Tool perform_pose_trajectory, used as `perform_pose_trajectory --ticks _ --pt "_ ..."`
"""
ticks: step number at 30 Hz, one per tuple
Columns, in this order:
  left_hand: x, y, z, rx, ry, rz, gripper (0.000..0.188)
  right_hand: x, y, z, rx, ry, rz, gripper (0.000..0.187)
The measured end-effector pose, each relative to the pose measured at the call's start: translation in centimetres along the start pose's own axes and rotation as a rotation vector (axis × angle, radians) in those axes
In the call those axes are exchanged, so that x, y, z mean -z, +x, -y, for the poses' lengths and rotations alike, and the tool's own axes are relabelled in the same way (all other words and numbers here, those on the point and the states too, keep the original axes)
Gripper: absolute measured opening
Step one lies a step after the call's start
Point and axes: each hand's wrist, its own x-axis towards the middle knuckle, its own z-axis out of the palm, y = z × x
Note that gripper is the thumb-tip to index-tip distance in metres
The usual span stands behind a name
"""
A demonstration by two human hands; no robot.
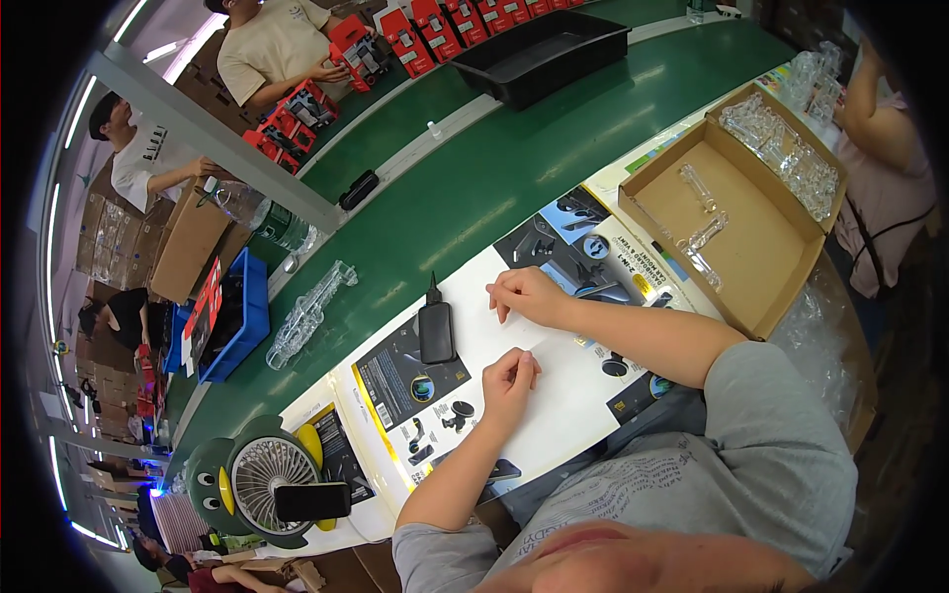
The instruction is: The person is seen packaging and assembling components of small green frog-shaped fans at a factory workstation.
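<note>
My left hand (pixel 508 389) is over the white printed cardboard sheet (pixel 486 287), its fingers curled in and thumb pressed against them. Just beyond it my right hand (pixel 532 296) hovers over the same sheet with fingers bent together toward the thumb. Whatever either hand might hold is too small or hidden to make out. To the left of both hands, a small black bottle with a pointed nozzle (pixel 436 332) lies on the sheet, touched by neither. On the right, an open cardboard box (pixel 756 262) holds a few clear plastic parts (pixel 702 232), with more clear parts (pixel 781 148) heaped at its far end.
A penguin-shaped fan (pixel 213 484) with a dark phone (pixel 312 502) before it stands at left. Clear wrapped parts (pixel 311 314), a blue bin (pixel 247 316) and a water bottle (pixel 262 215) are on the green bench (pixel 415 237). A black tray (pixel 542 61) lies beyond; co-workers are nearby.
</note>
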Motion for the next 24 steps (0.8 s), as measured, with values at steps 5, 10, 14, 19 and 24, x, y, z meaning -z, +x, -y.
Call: perform_pose_trajectory --ticks 5,10,14,19,24 --pt "-0.11 0.02 -0.19 0.001 0.003 0.003 0.031 0.08 -0.1 -0.01 0.003 0.01 -0.001 0.045" --pt "-0.14 -0.05 -0.31 0.013 -0.005 -0.009 0.031 0.01 -0.05 0.09 -0.008 0.004 -0.003 0.043" --pt "-0.11 -0.02 -0.18 0.013 0.009 0.003 0.031 0.05 -0.07 -0.03 -0.008 0.028 -0.014 0.041" --pt "-0.01 -0.06 -0.27 0.005 -0.003 0.001 0.031 -0.02 -0.03 0.2 0.001 0.019 -0.012 0.04" --pt "-0.09 -0.04 -0.28 0.014 -0.013 0.004 0.031 0.01 -0.07 0.11 0.006 0.027 -0.019 0.04"
